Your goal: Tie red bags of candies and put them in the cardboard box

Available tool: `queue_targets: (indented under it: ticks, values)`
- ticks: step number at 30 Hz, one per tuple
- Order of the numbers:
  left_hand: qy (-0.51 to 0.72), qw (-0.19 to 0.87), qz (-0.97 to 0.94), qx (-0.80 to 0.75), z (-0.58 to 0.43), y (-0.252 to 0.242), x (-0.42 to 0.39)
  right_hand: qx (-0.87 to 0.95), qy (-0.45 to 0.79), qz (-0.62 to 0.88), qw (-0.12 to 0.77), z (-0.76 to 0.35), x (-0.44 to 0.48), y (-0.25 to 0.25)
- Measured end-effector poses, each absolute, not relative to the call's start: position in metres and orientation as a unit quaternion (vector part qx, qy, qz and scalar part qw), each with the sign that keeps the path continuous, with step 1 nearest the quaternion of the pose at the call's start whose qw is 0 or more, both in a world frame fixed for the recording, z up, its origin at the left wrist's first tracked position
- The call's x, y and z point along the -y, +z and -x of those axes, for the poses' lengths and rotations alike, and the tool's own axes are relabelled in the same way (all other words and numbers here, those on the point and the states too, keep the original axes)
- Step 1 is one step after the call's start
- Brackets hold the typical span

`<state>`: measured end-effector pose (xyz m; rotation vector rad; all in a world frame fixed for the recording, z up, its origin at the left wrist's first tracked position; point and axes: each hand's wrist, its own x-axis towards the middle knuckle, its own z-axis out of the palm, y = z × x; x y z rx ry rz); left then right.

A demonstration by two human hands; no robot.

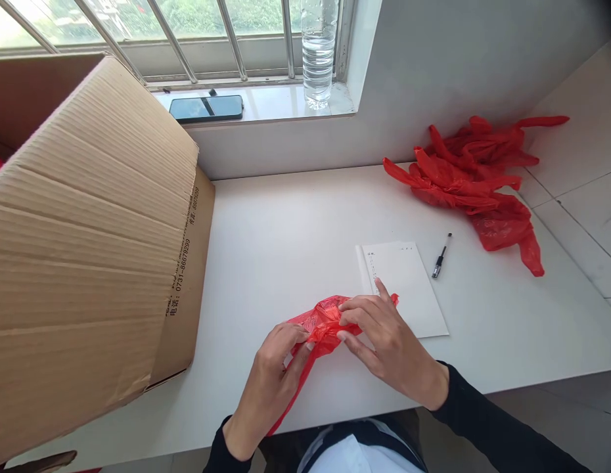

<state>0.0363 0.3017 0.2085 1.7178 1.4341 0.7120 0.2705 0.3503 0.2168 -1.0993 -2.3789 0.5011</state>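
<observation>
A crumpled red plastic bag (pixel 321 322) lies at the near edge of the white table (pixel 286 236). My left hand (pixel 271 384) pinches its left end, and a strip of red plastic trails down under that hand. My right hand (pixel 384 341) presses on the bag's right end with fingers curled around it, forefinger pointing away. Both hands grip the same bag.
A big open cardboard box (pixel 89 249) fills the left side. A sheet of paper (pixel 408 286) and a pen (pixel 441 256) lie just beyond my right hand. A heap of red bags (pixel 477 180) sits at the far right. On the windowsill stand a phone (pixel 207 107) and a water bottle (pixel 318 52).
</observation>
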Motion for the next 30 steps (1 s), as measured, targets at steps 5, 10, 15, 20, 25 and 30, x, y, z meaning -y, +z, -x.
queue_targets:
  ticks: [5,10,15,20,25,30]
  values:
    - [0.296,0.411,-0.662,-0.553,-0.037,0.204,-0.302,0.879,0.151,0.387,0.234,-0.263,-0.348,0.216]
    - [0.305,0.428,-0.646,-0.554,-0.038,0.203,-0.302,0.882,0.144,0.397,0.21,-0.264,-0.353,0.209]
    - [0.308,0.428,-0.607,-0.594,-0.03,0.202,-0.301,0.876,0.155,0.397,0.226,-0.275,-0.363,0.215]
    - [0.313,0.402,-0.563,-0.651,-0.014,0.198,-0.3,0.827,0.172,0.463,0.269,-0.293,-0.374,0.222]
    - [0.334,0.32,-0.606,-0.647,-0.03,0.201,-0.298,0.81,0.267,0.456,0.254,-0.282,-0.37,0.222]
    - [0.341,0.206,-0.729,-0.557,-0.042,0.201,-0.306,0.791,0.296,0.474,0.248,-0.277,-0.367,0.225]
